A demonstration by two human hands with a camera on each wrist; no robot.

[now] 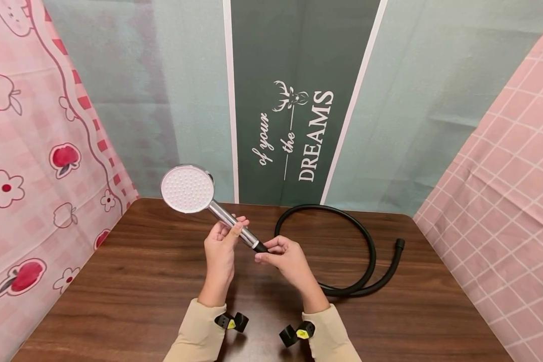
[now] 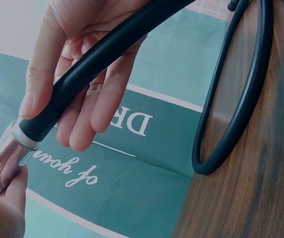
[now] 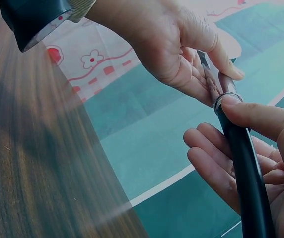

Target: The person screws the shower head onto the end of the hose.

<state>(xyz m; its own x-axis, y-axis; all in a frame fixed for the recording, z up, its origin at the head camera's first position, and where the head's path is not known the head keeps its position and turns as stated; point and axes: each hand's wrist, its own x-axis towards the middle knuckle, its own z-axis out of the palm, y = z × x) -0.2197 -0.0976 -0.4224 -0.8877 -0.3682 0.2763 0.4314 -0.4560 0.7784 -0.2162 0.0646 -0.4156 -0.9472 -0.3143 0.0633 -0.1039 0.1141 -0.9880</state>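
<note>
A chrome shower head (image 1: 187, 189) with a round white nozzle face is held above the table, its face toward the head camera. My left hand (image 1: 221, 246) grips its chrome handle (image 1: 228, 217). At the handle's lower end, a black shower hose (image 2: 97, 62) meets a white ring (image 2: 24, 136). My right hand (image 1: 286, 256) pinches the hose end right at that joint, with the thumb (image 3: 253, 115) on top and the other fingers beneath. How far the hose end sits on the handle is hidden inside the joint.
The rest of the hose loops over the wooden table (image 1: 131, 281) on the right, its free end fitting (image 1: 399, 244) lying farther right. A green printed cloth (image 1: 199, 100) hangs behind the table, with pink patterned cloths (image 1: 502, 191) at both sides. Each sleeve carries a small black wrist camera (image 1: 294, 334).
</note>
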